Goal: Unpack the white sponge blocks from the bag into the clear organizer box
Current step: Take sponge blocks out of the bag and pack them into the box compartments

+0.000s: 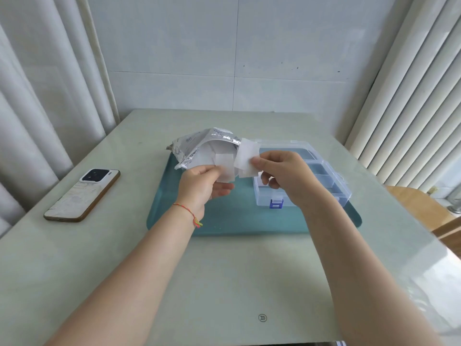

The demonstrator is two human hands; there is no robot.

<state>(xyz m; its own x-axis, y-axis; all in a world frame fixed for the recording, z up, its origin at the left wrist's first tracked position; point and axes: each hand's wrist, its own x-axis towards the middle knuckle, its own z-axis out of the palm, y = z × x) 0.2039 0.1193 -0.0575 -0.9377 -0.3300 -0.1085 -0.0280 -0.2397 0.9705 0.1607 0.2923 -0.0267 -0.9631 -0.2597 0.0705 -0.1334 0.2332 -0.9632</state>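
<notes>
Phone [82, 194] lies face down at the table's [224, 283] left edge, well apart from the rest. Teal tray [224, 221] in the middle. Left hand [202, 186] holds the silver bag [197, 148] up over the tray's left part, mouth facing right, thumb pinching a white sponge block [224, 168] at the opening. Right hand [284, 173] pinches another sponge block [247, 156], just outside the bag's mouth, above the near-left corner of the clear box [324, 176]. Box sits on the tray's right part, blue latch [276, 203] facing the person.
</notes>
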